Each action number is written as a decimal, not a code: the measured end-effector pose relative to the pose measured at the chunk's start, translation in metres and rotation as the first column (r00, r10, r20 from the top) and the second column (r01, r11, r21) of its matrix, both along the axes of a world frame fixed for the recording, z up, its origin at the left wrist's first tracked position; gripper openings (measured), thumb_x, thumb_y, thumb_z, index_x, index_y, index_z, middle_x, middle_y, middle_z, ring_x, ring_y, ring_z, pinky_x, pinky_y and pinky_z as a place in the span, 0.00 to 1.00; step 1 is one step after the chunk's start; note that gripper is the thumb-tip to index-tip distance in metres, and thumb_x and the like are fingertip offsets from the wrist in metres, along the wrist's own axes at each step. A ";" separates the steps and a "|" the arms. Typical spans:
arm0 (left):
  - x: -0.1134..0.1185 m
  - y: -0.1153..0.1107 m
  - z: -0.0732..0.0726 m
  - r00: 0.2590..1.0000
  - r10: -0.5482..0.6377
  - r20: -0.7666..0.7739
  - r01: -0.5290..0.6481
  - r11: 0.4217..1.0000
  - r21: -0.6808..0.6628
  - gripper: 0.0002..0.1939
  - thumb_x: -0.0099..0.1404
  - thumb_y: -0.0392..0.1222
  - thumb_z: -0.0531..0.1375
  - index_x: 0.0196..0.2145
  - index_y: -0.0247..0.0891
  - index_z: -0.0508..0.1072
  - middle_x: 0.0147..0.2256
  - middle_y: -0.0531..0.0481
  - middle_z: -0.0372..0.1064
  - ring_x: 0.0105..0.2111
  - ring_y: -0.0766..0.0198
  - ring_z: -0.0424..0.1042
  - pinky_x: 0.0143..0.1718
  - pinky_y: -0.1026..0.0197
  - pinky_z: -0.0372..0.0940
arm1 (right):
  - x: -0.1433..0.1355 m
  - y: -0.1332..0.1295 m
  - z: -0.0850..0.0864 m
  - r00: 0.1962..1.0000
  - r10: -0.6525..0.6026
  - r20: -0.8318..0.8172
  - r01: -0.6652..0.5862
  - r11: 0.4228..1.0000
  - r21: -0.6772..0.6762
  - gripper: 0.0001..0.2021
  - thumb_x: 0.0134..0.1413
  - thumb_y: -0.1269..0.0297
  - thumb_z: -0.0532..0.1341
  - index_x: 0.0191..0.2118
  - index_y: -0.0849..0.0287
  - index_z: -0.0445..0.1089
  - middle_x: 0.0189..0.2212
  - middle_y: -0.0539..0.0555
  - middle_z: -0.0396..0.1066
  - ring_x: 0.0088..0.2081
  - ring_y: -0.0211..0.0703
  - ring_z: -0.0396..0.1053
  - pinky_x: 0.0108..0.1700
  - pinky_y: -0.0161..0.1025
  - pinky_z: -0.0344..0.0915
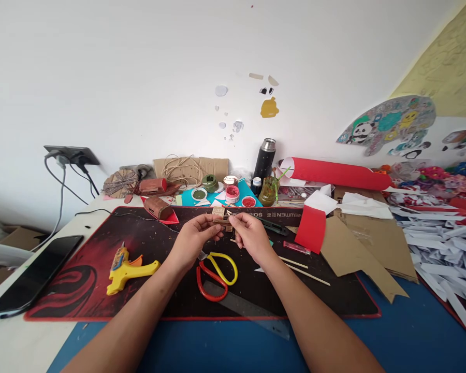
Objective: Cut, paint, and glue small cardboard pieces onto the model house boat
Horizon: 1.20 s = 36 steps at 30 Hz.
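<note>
Over the dark desk mat, my left hand (194, 235) pinches a small brown cardboard piece (222, 221) by its left side. Fingers of my right hand (253, 234) are closed at the right end of the same piece; a tiny pale tip shows by the thumb, too small to name. Behind it stands a small printed cardboard bit (218, 211). Below the hands lie scissors (212, 277) with one yellow and one red handle, their blades partly hidden by my left hand. A clear ruler (248, 308) lies under them. Thin wooden sticks (305, 272) rest right of my right wrist.
At left are a yellow glue gun (130, 269), a phone (37, 274) and a red paper boat (159, 210). Open paint jars (232, 194) and a black flask (264, 158) stand at the back. Cardboard sheets (345, 248) and white paper strips (442, 259) lie right.
</note>
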<state>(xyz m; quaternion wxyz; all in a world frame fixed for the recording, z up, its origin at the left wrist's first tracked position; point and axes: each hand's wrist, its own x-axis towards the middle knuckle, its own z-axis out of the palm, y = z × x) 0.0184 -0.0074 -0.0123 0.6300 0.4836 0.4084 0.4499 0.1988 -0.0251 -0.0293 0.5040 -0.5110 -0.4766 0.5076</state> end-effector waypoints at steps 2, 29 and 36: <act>-0.001 0.001 0.000 0.999 -0.008 -0.043 0.009 1.000 0.019 0.25 0.52 0.52 0.78 0.43 0.37 0.82 0.35 0.45 0.82 0.33 0.58 0.78 0.38 0.56 0.72 | 0.000 0.000 0.000 1.000 -0.001 0.000 0.001 1.000 0.001 0.23 0.57 0.37 0.68 0.35 0.55 0.71 0.14 0.42 0.63 0.15 0.35 0.57 0.19 0.34 0.52; -0.018 0.011 0.002 0.945 0.063 -0.322 0.008 0.977 0.214 0.24 0.65 0.62 0.66 0.43 0.38 0.85 0.43 0.41 0.84 0.46 0.48 0.80 0.52 0.51 0.70 | 0.000 0.002 -0.003 0.997 0.047 0.068 -0.050 0.998 0.033 0.18 0.58 0.44 0.67 0.36 0.56 0.72 0.16 0.41 0.62 0.14 0.34 0.58 0.18 0.33 0.53; -0.017 0.007 0.009 0.894 -0.087 -0.440 0.164 0.976 0.142 0.21 0.58 0.60 0.71 0.39 0.40 0.87 0.39 0.44 0.85 0.41 0.48 0.80 0.46 0.52 0.70 | -0.002 0.000 -0.003 0.991 0.068 0.116 -0.075 0.996 0.050 0.14 0.60 0.49 0.64 0.37 0.56 0.71 0.18 0.42 0.65 0.14 0.33 0.59 0.18 0.33 0.53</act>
